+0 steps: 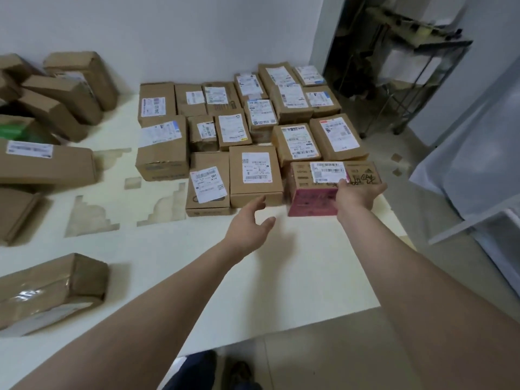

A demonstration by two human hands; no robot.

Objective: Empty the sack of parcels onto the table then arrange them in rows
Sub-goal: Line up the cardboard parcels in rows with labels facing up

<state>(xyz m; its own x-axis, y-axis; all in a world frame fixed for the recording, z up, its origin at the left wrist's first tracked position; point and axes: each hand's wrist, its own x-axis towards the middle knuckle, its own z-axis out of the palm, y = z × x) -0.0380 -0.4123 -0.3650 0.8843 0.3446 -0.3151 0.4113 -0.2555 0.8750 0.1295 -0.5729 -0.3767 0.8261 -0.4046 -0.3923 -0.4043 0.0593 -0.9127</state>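
Parcel gripped at near edge by right hand; left hand spread, empty. Best lowered flush against adjoining box, label up, front edges level.

My right hand grips the pink-sided box at its near right corner, thumb on top against the white label. I cannot tell whether the box rests fully on the white table. My left hand hangs open, fingers spread, their tips just short of the S-labelled box, which lies just left of the pink-sided one. Beyond both sets of fingertips the arranged parcels lie label-up in tight rows. Well to the left of my left fingers, loose parcels lie in a jumble.
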